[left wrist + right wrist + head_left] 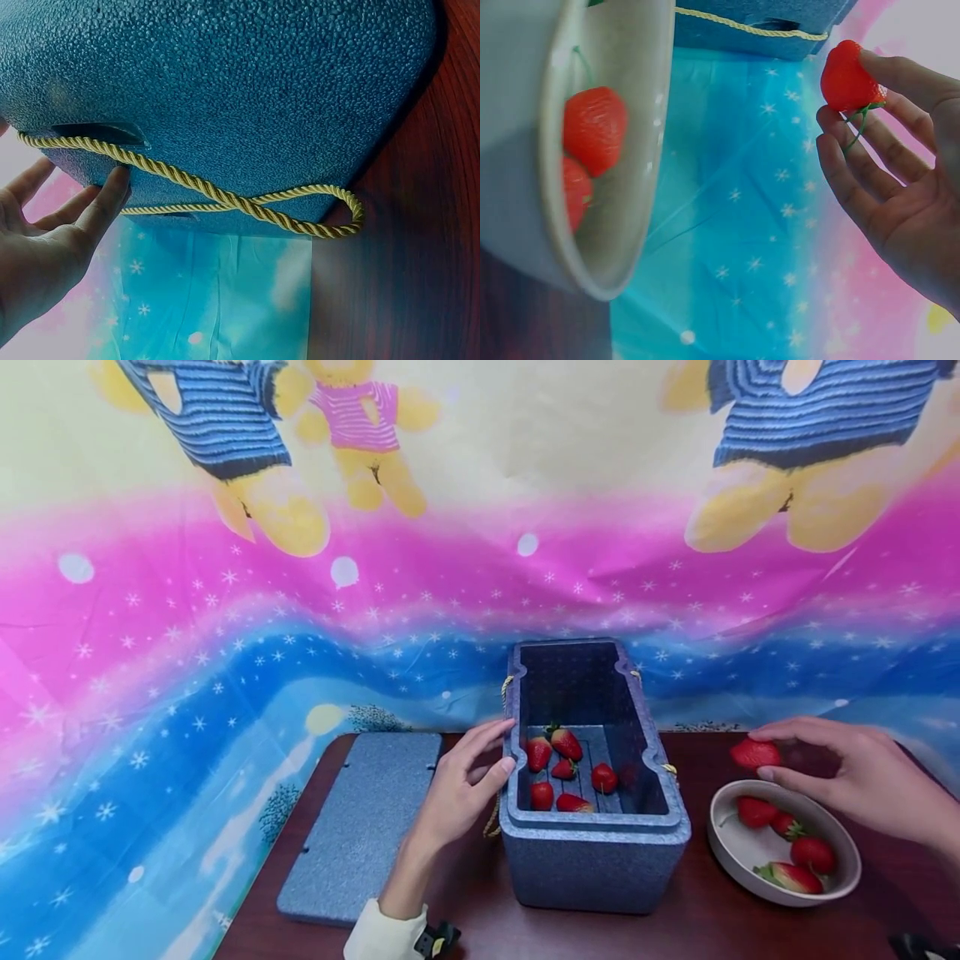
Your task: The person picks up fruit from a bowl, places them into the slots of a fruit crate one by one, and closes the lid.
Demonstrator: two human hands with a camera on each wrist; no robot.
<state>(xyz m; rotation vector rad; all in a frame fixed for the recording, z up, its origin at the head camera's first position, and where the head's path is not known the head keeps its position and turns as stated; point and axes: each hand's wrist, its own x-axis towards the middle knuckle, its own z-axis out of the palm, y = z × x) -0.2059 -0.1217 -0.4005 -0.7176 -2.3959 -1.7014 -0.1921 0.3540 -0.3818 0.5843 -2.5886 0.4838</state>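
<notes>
My right hand (855,768) pinches a strawberry (753,753) between thumb and fingers, above the far rim of a round bowl (847,893). In the right wrist view the strawberry (847,79) shows its green stem pointing down toward the palm. Several more strawberries (812,855) lie in the bowl. At the middle stands a speckled blue-grey foam box (592,868), open at the top, with several strawberries (566,744) on its floor. My left hand (465,781) rests on the box's left side, fingertips at the rim; the left wrist view shows its fingers (112,195) extended against the wall.
A flat blue-grey lid (367,827) lies on the dark wooden table (468,893) left of the box. A gold cord (202,184) loops along the box's side. Behind the table hangs a cartoon-printed cloth (450,585).
</notes>
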